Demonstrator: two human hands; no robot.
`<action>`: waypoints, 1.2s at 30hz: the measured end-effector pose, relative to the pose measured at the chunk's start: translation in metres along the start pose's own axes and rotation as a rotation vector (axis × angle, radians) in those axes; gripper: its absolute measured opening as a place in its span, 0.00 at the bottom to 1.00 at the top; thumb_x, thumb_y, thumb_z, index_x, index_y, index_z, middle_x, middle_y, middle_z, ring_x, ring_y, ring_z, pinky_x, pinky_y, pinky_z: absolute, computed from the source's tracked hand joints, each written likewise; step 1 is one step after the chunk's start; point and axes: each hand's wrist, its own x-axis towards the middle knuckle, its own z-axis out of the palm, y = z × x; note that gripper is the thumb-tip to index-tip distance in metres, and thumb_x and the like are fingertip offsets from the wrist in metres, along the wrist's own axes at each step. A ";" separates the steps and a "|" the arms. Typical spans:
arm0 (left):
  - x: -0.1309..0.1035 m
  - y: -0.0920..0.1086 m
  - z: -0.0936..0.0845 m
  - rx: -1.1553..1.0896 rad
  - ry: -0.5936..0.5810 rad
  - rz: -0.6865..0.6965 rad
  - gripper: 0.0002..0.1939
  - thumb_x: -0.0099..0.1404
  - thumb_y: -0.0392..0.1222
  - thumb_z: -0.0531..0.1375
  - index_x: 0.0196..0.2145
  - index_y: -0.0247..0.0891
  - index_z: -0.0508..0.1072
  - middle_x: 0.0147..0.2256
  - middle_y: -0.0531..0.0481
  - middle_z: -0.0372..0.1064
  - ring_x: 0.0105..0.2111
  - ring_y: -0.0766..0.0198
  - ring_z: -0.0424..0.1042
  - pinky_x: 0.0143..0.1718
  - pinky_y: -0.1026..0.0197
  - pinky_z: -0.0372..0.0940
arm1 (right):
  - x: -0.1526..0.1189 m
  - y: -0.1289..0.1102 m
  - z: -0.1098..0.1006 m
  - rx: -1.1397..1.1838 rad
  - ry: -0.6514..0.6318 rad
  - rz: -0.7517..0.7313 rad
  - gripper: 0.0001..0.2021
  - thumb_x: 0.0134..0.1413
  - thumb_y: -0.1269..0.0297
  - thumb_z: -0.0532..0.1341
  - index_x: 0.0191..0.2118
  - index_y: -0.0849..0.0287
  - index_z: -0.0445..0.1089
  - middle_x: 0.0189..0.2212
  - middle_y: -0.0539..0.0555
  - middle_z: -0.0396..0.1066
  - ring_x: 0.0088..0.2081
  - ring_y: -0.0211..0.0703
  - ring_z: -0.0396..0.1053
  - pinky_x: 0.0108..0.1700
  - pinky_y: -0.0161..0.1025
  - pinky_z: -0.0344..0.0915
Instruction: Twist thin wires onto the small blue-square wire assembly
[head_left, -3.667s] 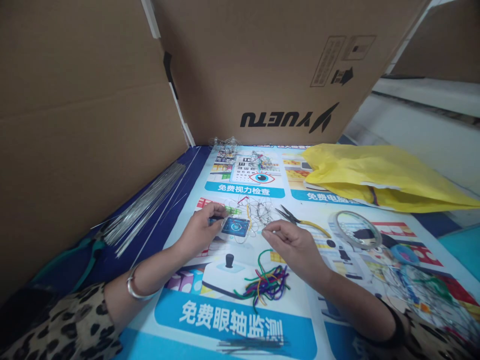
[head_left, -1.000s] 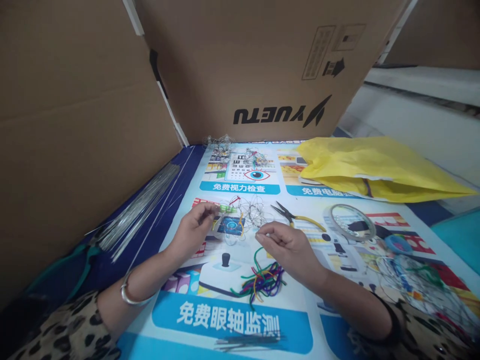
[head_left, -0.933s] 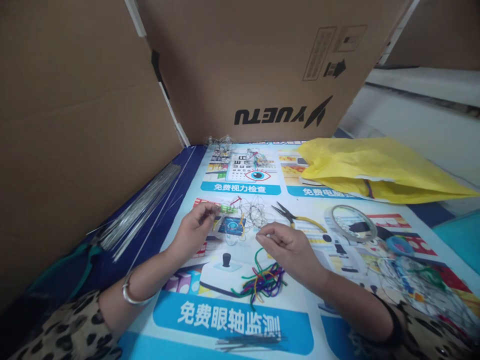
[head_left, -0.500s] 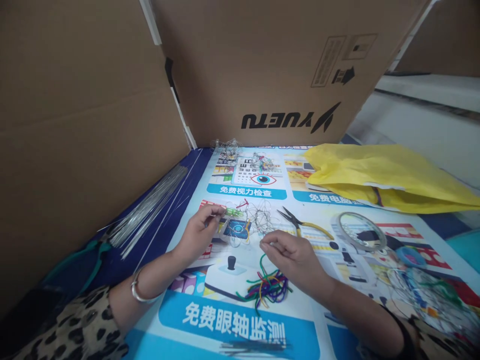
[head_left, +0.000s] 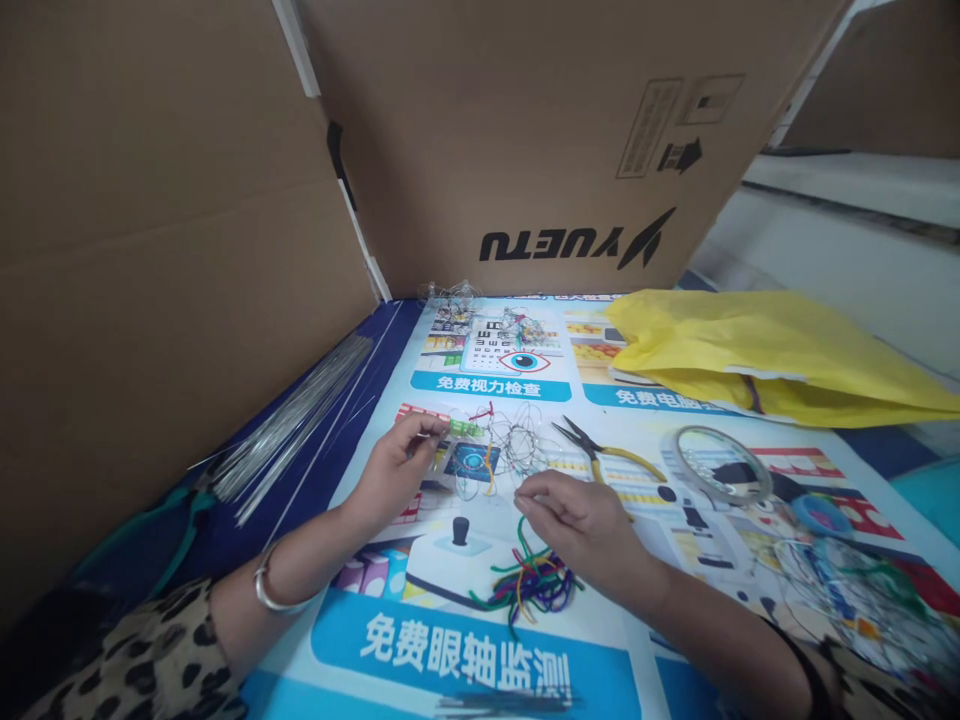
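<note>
Wire [head_left: 519, 440] bent into thin loops sits between the left hand [head_left: 397, 468] and the right hand [head_left: 581, 522], above or on the printed sheet [head_left: 442, 640]. Both hands' fingers are drawn in toward the thumbs; whether they pinch strands cannot be told. Pliers [head_left: 596, 449] lie beyond the right hand, colored strings [head_left: 534, 585] just beside it.

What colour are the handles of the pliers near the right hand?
The handles are yellow, in head view.
</note>
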 end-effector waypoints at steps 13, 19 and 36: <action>0.000 -0.006 0.000 -0.031 -0.016 -0.003 0.05 0.61 0.38 0.54 0.34 0.38 0.69 0.36 0.49 0.67 0.37 0.64 0.66 0.41 0.61 0.61 | -0.001 -0.003 -0.002 -0.070 0.002 -0.086 0.07 0.57 0.66 0.54 0.32 0.58 0.69 0.21 0.47 0.71 0.21 0.32 0.66 0.25 0.29 0.61; -0.001 -0.002 0.000 -0.028 -0.007 -0.008 0.04 0.60 0.37 0.54 0.33 0.37 0.68 0.35 0.49 0.66 0.37 0.64 0.66 0.40 0.62 0.60 | -0.003 0.000 0.002 -0.115 0.031 -0.165 0.07 0.56 0.68 0.55 0.32 0.58 0.69 0.23 0.49 0.73 0.23 0.34 0.69 0.27 0.30 0.62; 0.000 -0.004 0.000 -0.083 0.009 -0.061 0.03 0.58 0.37 0.56 0.32 0.38 0.69 0.32 0.51 0.67 0.34 0.65 0.66 0.36 0.63 0.61 | -0.003 -0.004 0.001 -0.164 -0.003 -0.203 0.07 0.57 0.68 0.53 0.33 0.58 0.69 0.23 0.50 0.73 0.24 0.35 0.70 0.27 0.31 0.63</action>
